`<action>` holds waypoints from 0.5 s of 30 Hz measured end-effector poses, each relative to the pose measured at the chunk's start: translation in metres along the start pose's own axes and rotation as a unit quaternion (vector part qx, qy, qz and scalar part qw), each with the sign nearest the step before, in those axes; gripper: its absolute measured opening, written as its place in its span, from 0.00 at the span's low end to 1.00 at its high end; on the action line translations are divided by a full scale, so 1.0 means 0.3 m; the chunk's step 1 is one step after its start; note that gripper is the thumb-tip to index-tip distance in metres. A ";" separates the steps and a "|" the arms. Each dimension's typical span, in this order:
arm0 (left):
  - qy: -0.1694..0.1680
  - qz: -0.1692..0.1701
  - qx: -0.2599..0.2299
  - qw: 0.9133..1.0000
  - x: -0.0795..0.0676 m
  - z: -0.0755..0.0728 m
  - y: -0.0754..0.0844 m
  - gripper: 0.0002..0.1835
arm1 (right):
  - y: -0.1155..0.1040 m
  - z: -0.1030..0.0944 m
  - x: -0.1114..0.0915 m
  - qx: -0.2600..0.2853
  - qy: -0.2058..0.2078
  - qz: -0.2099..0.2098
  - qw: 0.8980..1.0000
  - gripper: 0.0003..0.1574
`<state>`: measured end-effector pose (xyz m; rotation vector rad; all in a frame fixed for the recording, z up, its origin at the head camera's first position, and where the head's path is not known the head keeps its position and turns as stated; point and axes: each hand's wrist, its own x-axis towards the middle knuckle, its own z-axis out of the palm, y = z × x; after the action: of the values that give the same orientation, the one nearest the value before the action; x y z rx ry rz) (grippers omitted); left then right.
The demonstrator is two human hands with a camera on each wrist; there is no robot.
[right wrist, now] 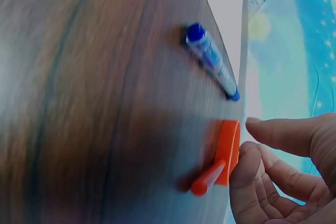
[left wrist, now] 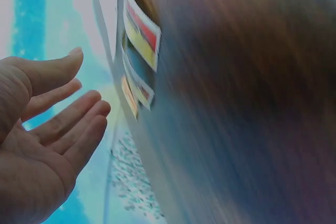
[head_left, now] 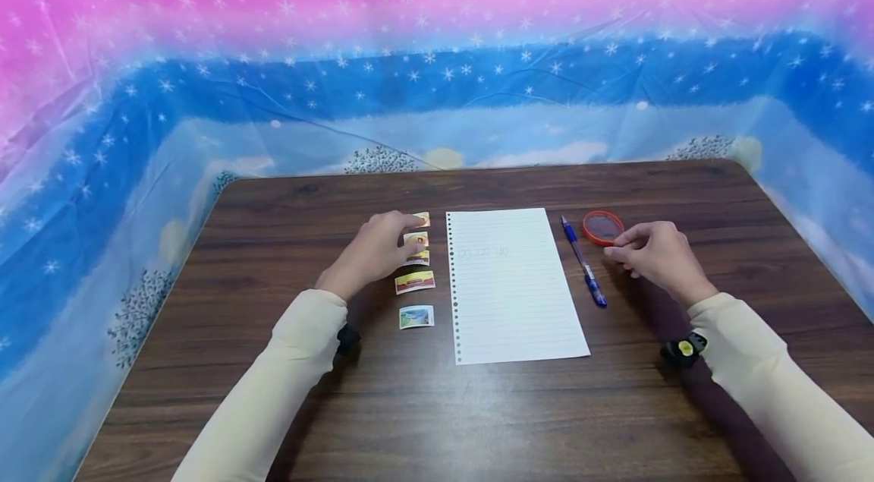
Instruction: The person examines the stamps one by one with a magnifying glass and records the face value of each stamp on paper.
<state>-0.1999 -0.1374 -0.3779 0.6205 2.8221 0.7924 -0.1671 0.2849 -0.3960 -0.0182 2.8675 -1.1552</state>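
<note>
Right of centre in the head view, an orange-red magnifying glass [head_left: 603, 227] is being seen just beside the fingertips of the right hand [head_left: 661, 260], at their upper left. That hand is being held loosely curled, thumb and forefinger narrowly parted with nothing gripped; whether the rim [right wrist: 228, 142] is being touched cannot be told. Left of centre, the upper picture cards [head_left: 414, 283] in a column are being partly covered by the left hand [head_left: 375, 253], whose thumb and fingers are being held apart, clear of the cards in the left wrist view.

A round, see-through lens is being framed by the smooth rim, and a thin handle [right wrist: 210, 176] is being shown jutting lower left in the right wrist view. White borders are being shown on the bowed cards. Mid-frame, a ruled white sheet [head_left: 515, 307] is being edged by punched holes; a slim, blue-ended pen [head_left: 583, 262] is being seen aslant beside it. These are being borne by a dark, wood-grained table [head_left: 505, 421], behind which a snowflake-printed cloth [head_left: 437, 80] is being hung.
</note>
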 end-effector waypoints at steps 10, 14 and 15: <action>-0.007 0.048 0.001 0.999 -0.038 0.063 0.090 0.25 | -0.044 0.040 0.007 -0.017 -0.018 -0.019 1.000 0.22; -0.014 0.077 0.010 0.997 -0.060 0.091 0.124 0.25 | -0.054 0.058 0.006 -0.025 -0.023 -0.028 0.999 0.21; -0.018 0.085 0.013 0.996 -0.064 0.097 0.131 0.25 | -0.056 0.062 0.005 -0.027 -0.023 -0.030 0.999 0.21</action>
<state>-0.1614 -0.1016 -0.3815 0.8790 2.7792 0.7656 -0.1678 0.2598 -0.3978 -0.1311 2.8752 -1.0725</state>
